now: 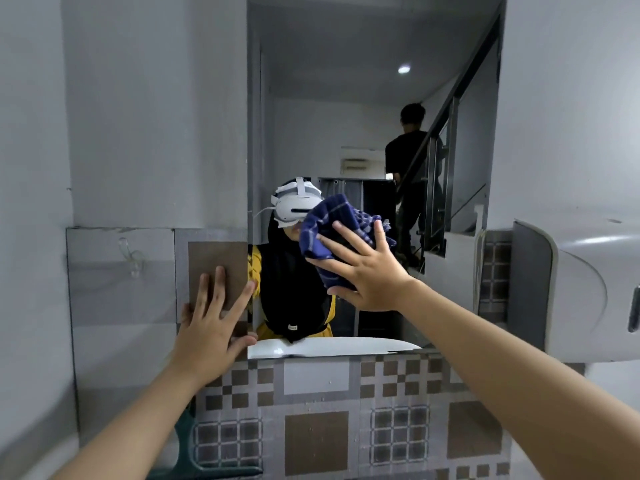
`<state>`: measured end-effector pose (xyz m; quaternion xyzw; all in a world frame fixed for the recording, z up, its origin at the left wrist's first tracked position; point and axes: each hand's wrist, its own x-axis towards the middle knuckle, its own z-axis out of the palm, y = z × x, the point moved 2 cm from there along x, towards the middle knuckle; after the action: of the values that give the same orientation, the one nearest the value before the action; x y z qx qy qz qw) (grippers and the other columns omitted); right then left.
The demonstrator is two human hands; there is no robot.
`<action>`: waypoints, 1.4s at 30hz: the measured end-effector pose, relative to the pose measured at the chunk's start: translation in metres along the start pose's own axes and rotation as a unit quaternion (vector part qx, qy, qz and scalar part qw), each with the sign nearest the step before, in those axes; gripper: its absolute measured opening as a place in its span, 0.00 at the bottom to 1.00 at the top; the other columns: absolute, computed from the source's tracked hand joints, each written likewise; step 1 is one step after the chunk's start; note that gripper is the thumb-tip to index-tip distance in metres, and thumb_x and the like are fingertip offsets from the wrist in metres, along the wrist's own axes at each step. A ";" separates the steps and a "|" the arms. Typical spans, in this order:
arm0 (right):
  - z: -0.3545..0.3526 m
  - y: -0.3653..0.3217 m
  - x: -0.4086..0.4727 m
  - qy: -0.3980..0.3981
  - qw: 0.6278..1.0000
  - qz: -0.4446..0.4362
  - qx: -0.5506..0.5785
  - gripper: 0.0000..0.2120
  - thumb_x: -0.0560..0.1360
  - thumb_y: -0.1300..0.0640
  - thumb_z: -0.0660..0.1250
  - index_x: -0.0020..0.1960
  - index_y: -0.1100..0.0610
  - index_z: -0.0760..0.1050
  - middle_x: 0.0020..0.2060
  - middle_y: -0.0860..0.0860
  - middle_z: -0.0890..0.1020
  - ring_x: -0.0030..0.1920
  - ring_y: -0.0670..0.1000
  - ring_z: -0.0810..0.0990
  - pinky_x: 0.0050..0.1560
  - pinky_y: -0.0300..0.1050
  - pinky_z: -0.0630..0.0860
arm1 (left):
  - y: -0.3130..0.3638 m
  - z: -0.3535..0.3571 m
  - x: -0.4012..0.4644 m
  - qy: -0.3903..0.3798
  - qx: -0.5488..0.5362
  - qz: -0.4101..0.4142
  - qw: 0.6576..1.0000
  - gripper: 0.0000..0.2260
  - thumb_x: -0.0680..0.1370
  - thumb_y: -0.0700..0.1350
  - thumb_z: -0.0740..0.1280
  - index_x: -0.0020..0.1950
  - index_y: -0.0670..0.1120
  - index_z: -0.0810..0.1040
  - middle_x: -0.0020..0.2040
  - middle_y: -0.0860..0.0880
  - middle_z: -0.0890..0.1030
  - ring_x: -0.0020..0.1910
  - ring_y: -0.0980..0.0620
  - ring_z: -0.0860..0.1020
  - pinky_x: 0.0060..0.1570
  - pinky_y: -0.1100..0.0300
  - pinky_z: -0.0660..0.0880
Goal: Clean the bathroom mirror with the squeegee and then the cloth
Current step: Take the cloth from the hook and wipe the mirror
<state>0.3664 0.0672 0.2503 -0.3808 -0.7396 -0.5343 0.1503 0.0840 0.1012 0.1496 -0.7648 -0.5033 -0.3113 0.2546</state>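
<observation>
Grey-and-brown tiled bathroom wall (311, 386) bearing a frameless rectangular mirror (346, 116); straight-fingered right hand (363, 275) presses a crumpled blue checked cloth (329, 220) to the glass; left hand (211, 320) rests spread on tile beside the mirror's edge; ungripped, the cloth may slip down.

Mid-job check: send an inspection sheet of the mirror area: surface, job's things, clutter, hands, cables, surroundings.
Surface: mirror, smears too faint to judge.
Job's things: blue checked cloth bunched against the mirror; squeegee not seen.
Clutter: clear hook on the tile left of the mirror.
Hands: right hand presses the cloth, fingers straight; left hand flat on the tile at the mirror's left edge.
Cables: white headset cable, in reflection only.
Surroundings: patterned tiled wall below; white dispenser at right.
</observation>
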 end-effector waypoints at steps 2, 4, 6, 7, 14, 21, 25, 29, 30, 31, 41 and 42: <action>0.002 0.019 -0.020 0.002 1.000 0.030 -0.006 0.30 0.76 0.36 0.57 0.75 0.42 0.58 0.75 0.49 0.64 0.77 0.57 0.52 0.66 0.79 0.48 | 0.000 0.001 0.000 -0.001 0.006 -0.001 1.000 0.38 0.70 0.70 0.48 0.76 0.58 0.42 0.77 0.43 0.40 0.74 0.37 0.43 0.62 0.32 0.57; 0.005 0.036 -0.042 0.005 0.998 0.067 -0.011 0.30 0.75 0.36 0.56 0.76 0.42 0.57 0.75 0.50 0.66 0.77 0.58 0.54 0.66 0.79 0.50 | 0.000 0.001 0.001 0.000 0.011 0.004 1.000 0.38 0.70 0.70 0.48 0.76 0.57 0.43 0.77 0.43 0.39 0.75 0.36 0.43 0.61 0.32 0.56; 0.008 0.051 -0.063 0.012 0.993 0.115 -0.008 0.31 0.75 0.36 0.56 0.76 0.43 0.55 0.74 0.52 0.67 0.76 0.59 0.55 0.65 0.80 0.52 | 0.000 0.001 0.000 0.004 0.011 0.010 1.000 0.38 0.70 0.70 0.48 0.76 0.57 0.44 0.77 0.43 0.39 0.75 0.36 0.43 0.60 0.31 0.57; 0.010 0.058 -0.072 0.018 0.989 0.143 0.000 0.32 0.75 0.37 0.55 0.76 0.43 0.55 0.74 0.53 0.67 0.76 0.60 0.55 0.65 0.80 0.52 | 0.000 0.001 0.000 0.005 0.009 0.011 1.000 0.38 0.70 0.70 0.48 0.76 0.57 0.44 0.77 0.43 0.40 0.75 0.36 0.43 0.59 0.31 0.57; 0.025 0.060 -0.120 0.103 0.899 0.389 0.172 0.34 0.75 0.40 0.56 0.76 0.53 0.56 0.76 0.58 0.60 0.78 0.58 0.42 0.76 0.54 0.42 | 0.001 0.004 0.002 0.019 0.000 0.003 1.000 0.39 0.71 0.71 0.52 0.76 0.58 0.42 0.77 0.44 0.39 0.75 0.43 0.36 0.59 0.30 0.57; 0.039 0.001 -0.095 0.154 0.753 0.601 0.220 0.33 0.76 0.40 0.54 0.77 0.47 0.50 0.78 0.53 0.53 0.78 0.56 0.42 0.70 0.74 0.47 | -0.001 0.006 0.001 0.011 -0.027 -0.007 1.000 0.40 0.69 0.67 0.58 0.76 0.59 0.42 0.77 0.45 0.38 0.75 0.42 0.36 0.58 0.26 0.62; 0.037 -0.045 -0.063 0.159 0.721 0.628 0.246 0.34 0.74 0.39 0.51 0.78 0.47 0.49 0.79 0.53 0.52 0.78 0.56 0.41 0.67 0.75 0.37 | 0.000 0.005 0.001 0.012 -0.037 -0.005 0.999 0.42 0.68 0.65 0.60 0.75 0.60 0.40 0.77 0.45 0.36 0.75 0.42 0.35 0.60 0.28 0.61; 0.034 -0.085 -0.027 0.163 0.701 0.630 0.292 0.35 0.73 0.38 0.50 0.78 0.47 0.49 0.79 0.52 0.51 0.77 0.56 0.38 0.65 0.77 0.35 | 0.001 0.000 0.000 0.010 -0.058 -0.006 0.998 0.43 0.70 0.62 0.65 0.75 0.61 0.39 0.77 0.47 0.35 0.74 0.45 0.33 0.62 0.33 0.61; 0.033 -0.094 -0.019 0.165 0.697 0.629 0.302 0.35 0.73 0.38 0.51 0.78 0.47 0.50 0.79 0.52 0.51 0.77 0.55 0.37 0.64 0.77 0.34 | 0.002 -0.001 -0.001 0.008 -0.064 -0.004 0.998 0.44 0.70 0.61 0.66 0.75 0.61 0.39 0.77 0.47 0.35 0.74 0.44 0.33 0.62 0.35 0.60; 0.033 -0.101 -0.012 0.167 0.695 0.628 0.308 0.35 0.73 0.38 0.51 0.78 0.46 0.50 0.79 0.52 0.51 0.77 0.55 0.37 0.64 0.77 0.34 | 0.002 -0.002 -0.002 0.006 -0.064 -0.002 0.998 0.44 0.70 0.61 0.67 0.75 0.60 0.39 0.77 0.46 0.35 0.75 0.43 0.34 0.63 0.36 0.58; 0.024 -0.151 0.048 0.139 0.777 0.524 0.319 0.32 0.76 0.38 0.55 0.75 0.40 0.46 0.79 0.49 0.49 0.75 0.51 0.29 0.62 0.74 0.30 | -0.007 0.013 -0.027 -0.020 0.010 -0.008 1.000 0.51 0.67 0.55 0.75 0.76 0.57 0.42 0.77 0.41 0.40 0.75 0.40 0.45 0.67 0.41 0.57; 0.022 -0.154 0.053 0.136 0.789 0.507 0.319 0.31 0.76 0.39 0.56 0.75 0.39 0.46 0.79 0.48 0.49 0.73 0.49 0.26 0.62 0.72 0.29 | -0.006 0.012 -0.028 -0.006 0.004 -0.001 1.000 0.47 0.69 0.58 0.73 0.76 0.57 0.44 0.77 0.41 0.42 0.75 0.39 0.46 0.66 0.40 0.59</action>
<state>0.2237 0.0876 0.1712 -0.5545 -0.5410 -0.1610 0.6114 0.0729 0.0952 0.1215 -0.7650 -0.5070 -0.3054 0.2539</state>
